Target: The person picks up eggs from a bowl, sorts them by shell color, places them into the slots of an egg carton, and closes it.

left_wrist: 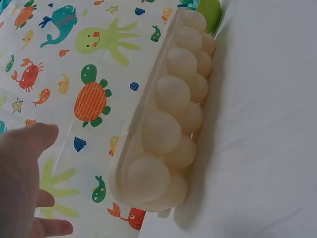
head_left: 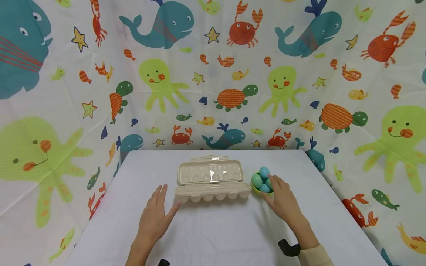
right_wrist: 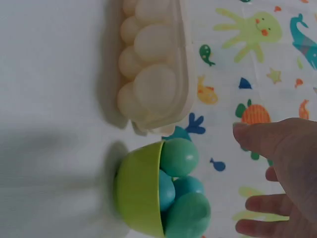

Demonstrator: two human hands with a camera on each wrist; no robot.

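1. In the foreground, a pale sleeve (head_left: 314, 256) was seen at the person's right wrist, where a small black fitting (head_left: 288, 248) was worn; a second black piece (head_left: 164, 262) was partly caught at the bottom edge, near the left wrist.

2. The left hand (head_left: 153, 221) was held with its fingers extended and its thumb spread wide, and nothing was gripped. Its thumb was positioned near the left end of an egg carton, with a gap shown in the left wrist view.

3. The right hand (head_left: 283, 199) was stretched toward the right side of a filled bowl, its thumb set apart from its fingers. Nothing was pinched; in the right wrist view the fingertips were separated from the contents by a narrow gap.

4. Beneath it all, a white-covered table (head_left: 219, 229) was pictured, with shadows cast across it by the hands.

5. The lime-green bowl (right_wrist: 138, 191) was placed just beside the carton's right end. Blue and green eggs (right_wrist: 178, 157) were heaped in it, at least four of them visible, some raised above the rim.

6. The cream egg carton (head_left: 213, 189) was set near the table's middle, open, its dimpled lid (head_left: 210, 171) tipped back. Whether anything was held in its cups could not be told.

7. Beyond the table, a white backdrop (head_left: 199, 96) was hung, printed with whales, crabs, turtles and octopuses.
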